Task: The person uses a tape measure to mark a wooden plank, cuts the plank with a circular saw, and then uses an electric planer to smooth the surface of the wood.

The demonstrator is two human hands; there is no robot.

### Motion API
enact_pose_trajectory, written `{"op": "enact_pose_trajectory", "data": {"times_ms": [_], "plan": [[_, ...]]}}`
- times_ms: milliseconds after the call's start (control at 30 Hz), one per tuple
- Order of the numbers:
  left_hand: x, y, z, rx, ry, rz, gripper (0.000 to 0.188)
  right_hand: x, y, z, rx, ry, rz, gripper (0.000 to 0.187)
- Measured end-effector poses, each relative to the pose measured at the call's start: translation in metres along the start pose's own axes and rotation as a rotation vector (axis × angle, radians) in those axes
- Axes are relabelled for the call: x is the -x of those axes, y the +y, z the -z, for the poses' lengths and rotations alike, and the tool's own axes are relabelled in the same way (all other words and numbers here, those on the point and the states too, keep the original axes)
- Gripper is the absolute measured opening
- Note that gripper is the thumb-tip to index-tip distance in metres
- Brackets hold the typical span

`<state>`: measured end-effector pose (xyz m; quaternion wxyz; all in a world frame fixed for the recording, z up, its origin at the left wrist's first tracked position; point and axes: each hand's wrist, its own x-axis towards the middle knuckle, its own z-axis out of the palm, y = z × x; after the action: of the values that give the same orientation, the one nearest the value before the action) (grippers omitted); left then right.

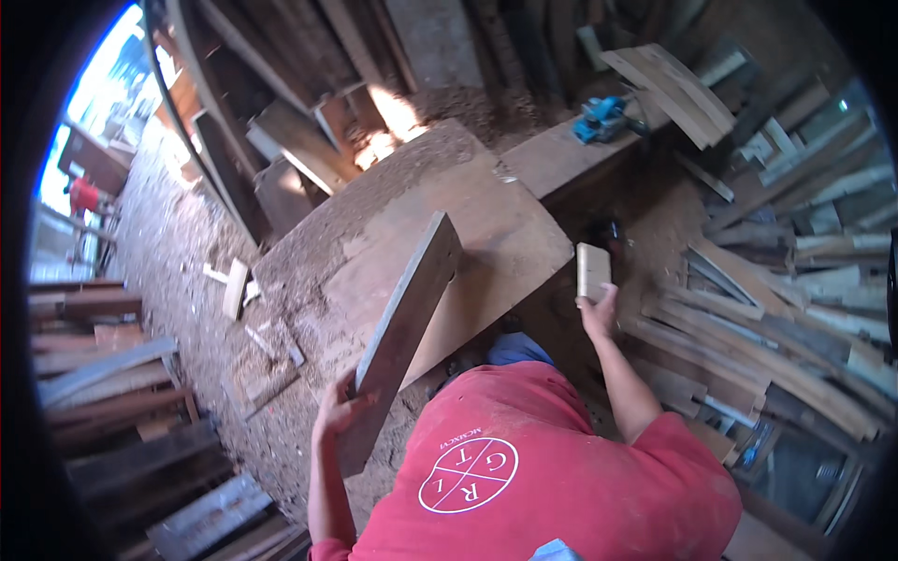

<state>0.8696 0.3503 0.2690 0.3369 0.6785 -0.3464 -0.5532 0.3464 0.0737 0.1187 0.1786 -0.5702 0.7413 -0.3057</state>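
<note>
My left hand (337, 409) grips the near end of a long grey-brown plank (409, 323). The plank stands on edge and leans up over the wide wooden workbench (505, 224). Off the bench's right corner, my right hand (599, 313) is raised and holds a small pale wooden block (592, 270) upright. My red shirt fills the lower middle of the view between both arms.
Sawdust covers the bench's far part and the floor (178, 252). A blue power planer (601, 118) sits on a far board. Stacked slats and offcuts (786, 309) crowd the right; dark planks (122, 411) pile at the left. A distant person in red (84, 196) stands outside.
</note>
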Motion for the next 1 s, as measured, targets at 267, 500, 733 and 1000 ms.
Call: {"op": "enact_pose_trajectory", "data": {"times_ms": [267,500,733,1000], "plan": [[-0.231,0.033,0.075,-0.453,-0.088,-0.053,0.053,0.094,0.168,0.083,0.067,0.296,-0.628,0.077],[-0.323,0.000,0.006,-0.973,0.383,-0.184,0.074,0.080,0.190,0.074,-0.199,0.268,-0.901,0.076],[-0.354,0.051,-0.146,-1.148,0.316,-0.218,0.118,-0.132,0.174,0.043,-0.478,0.381,-0.544,0.060],[-0.337,0.081,-0.159,-1.164,0.280,0.120,0.142,-0.489,0.047,0.024,-0.315,0.043,-0.158,0.052]]}}
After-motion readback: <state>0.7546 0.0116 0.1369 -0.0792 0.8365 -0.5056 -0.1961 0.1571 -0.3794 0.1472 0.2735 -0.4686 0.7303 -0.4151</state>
